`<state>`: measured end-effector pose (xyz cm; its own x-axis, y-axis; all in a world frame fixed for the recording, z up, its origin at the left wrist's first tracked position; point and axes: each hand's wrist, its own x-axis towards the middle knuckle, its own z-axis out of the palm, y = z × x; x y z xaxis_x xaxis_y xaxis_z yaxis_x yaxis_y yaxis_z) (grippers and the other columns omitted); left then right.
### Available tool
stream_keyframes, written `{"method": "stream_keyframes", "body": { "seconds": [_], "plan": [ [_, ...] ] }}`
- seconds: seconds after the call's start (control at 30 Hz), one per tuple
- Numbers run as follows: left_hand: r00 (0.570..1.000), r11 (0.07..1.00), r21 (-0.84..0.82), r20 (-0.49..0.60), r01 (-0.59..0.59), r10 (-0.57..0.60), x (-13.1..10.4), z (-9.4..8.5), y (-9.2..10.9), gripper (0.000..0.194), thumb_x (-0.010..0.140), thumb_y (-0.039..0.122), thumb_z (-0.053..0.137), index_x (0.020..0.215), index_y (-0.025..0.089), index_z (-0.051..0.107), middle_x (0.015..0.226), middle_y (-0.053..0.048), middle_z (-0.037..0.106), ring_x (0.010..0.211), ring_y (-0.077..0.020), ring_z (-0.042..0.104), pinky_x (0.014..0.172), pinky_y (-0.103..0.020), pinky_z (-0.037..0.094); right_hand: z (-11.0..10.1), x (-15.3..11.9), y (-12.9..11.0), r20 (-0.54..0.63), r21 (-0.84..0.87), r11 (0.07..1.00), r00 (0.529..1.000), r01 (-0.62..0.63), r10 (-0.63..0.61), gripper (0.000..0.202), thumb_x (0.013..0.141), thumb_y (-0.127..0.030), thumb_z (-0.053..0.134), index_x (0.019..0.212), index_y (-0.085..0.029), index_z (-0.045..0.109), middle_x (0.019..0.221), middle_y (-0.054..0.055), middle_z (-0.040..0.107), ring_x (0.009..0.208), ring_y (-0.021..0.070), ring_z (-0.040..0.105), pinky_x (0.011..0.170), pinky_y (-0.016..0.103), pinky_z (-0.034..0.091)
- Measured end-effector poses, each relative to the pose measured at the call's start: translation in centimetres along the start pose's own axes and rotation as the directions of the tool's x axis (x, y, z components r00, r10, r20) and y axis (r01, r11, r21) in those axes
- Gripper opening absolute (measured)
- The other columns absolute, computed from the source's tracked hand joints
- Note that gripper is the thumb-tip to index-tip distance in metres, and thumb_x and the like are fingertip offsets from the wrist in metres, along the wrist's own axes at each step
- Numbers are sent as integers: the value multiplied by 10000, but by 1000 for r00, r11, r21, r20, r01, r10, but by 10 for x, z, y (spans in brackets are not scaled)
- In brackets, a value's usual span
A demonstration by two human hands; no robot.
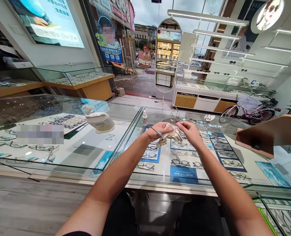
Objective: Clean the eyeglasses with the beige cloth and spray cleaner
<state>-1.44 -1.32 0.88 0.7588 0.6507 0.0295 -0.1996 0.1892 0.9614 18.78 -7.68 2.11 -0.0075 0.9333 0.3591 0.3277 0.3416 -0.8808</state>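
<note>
Over the glass counter, my left hand is closed around a beige cloth and a pair of eyeglasses. A thin dark temple of these eyeglasses sticks out to the left past the hand; the lenses are mostly covered by the cloth and fingers. My right hand pinches at the right side of the eyeglasses, close to the cloth's upper edge. Just beyond my left hand, a small white bottle stands upright on the glass.
Rows of eyeglasses lie under the glass. To the left are a white device and a calculator-like keypad. A wooden board juts in at the right. An oval mirror and a pink bicycle stand beyond.
</note>
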Motion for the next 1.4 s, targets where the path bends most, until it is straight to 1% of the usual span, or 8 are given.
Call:
{"method": "stream_keyframes", "body": {
  "seconds": [0.13, 0.3, 0.5, 0.63, 0.77, 0.97, 1.07, 1.4],
  "plan": [
    [999, 998, 61, -46, 25, -22, -2, 4, -1, 597, 584, 466, 1021, 936, 77, 735, 812, -54, 718, 687, -107, 615, 661, -231, 444, 11, 12, 20, 97, 374, 910, 984, -177, 152, 390, 697, -572, 904, 847, -223, 814, 875, 33, 768, 762, 176, 577, 751, 339, 434],
    [999, 997, 71, -12, 40, -40, 0, 12, -8, 619, 559, 440, 1031, 985, 86, 755, 833, -42, 714, 707, -104, 593, 682, -236, 428, 11, 9, 30, 124, 499, 835, 972, -233, 197, 401, 604, -552, 976, 773, -228, 812, 811, 2, 728, 684, 126, 493, 676, 298, 370],
    [989, 985, 89, -1, 145, -146, 7, 4, -19, 578, 659, 585, 958, 850, 91, 728, 693, -28, 652, 588, -88, 507, 556, -227, 348, 10, 8, 33, 94, 597, 758, 962, -261, 257, 429, 516, -527, 1024, 724, -234, 791, 814, 5, 738, 715, 139, 544, 706, 297, 421],
    [983, 984, 16, 36, 180, -180, 10, 3, -22, 593, 666, 579, 961, 915, 87, 741, 782, -65, 709, 658, -112, 598, 624, -233, 427, 9, 8, 32, 90, 638, 716, 950, -285, 298, 435, 501, -506, 1032, 727, -229, 784, 803, -3, 728, 698, 133, 539, 683, 289, 426],
    [994, 994, -3, -8, 108, -108, 9, 14, -21, 613, 607, 528, 1001, 945, 96, 726, 836, -58, 718, 717, -125, 623, 682, -244, 448, 11, 7, 33, 101, 647, 706, 950, -289, 296, 440, 510, -506, 1028, 735, -224, 776, 811, -5, 724, 721, 138, 565, 695, 288, 436],
    [996, 954, 294, -51, -59, 77, 8, 23, -19, 561, 712, 622, 893, 792, 120, 656, 679, 26, 558, 626, -85, 444, 598, -237, 293, 14, 6, 33, 100, 562, 788, 966, -251, 237, 479, 576, -605, 972, 783, -235, 750, 832, 15, 725, 753, 172, 585, 725, 322, 452],
    [983, 935, 345, -131, -77, 130, 11, 24, -23, 611, 729, 701, 840, 773, 119, 660, 666, 25, 541, 631, -90, 422, 594, -239, 279, 15, 6, 33, 85, 543, 803, 967, -247, 240, 495, 571, -630, 957, 780, -237, 738, 847, 25, 735, 759, 178, 591, 724, 321, 456],
    [981, 998, -66, -191, 22, -34, 16, 21, -30, 624, 504, 421, 1051, 930, 96, 732, 809, -39, 722, 684, -118, 630, 676, -245, 459, 16, 7, 39, 105, 604, 745, 955, -283, 278, 447, 568, -549, 987, 738, -225, 731, 826, 5, 732, 722, 156, 590, 696, 300, 454]
  ]
}}
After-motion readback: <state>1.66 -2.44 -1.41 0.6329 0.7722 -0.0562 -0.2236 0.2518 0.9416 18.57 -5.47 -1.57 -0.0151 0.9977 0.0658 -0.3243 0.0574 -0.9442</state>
